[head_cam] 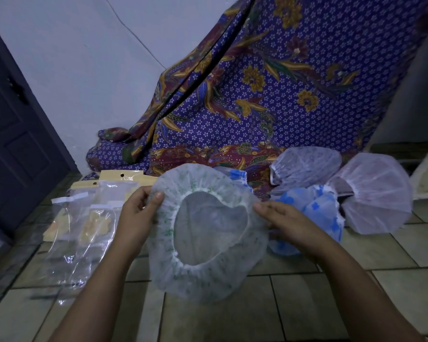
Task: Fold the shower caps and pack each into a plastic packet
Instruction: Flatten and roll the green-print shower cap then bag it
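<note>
Both hands hold the green-printed shower cap [208, 233] above the tiled floor [294, 304], its elastic opening facing the camera. The left hand [140, 213] and the right hand [282, 220] each have the fingers pinched on its rim at opposite sides. Plastic packets [84, 218] lie at the left, other caps [331, 208] at the right.

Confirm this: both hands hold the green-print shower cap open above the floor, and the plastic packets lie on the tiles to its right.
One thing is wrong. The head view shows the plastic packets on the tiles to the left of the green-print shower cap, not the right. The left hand and right hand do hold it open above the floor.
</note>
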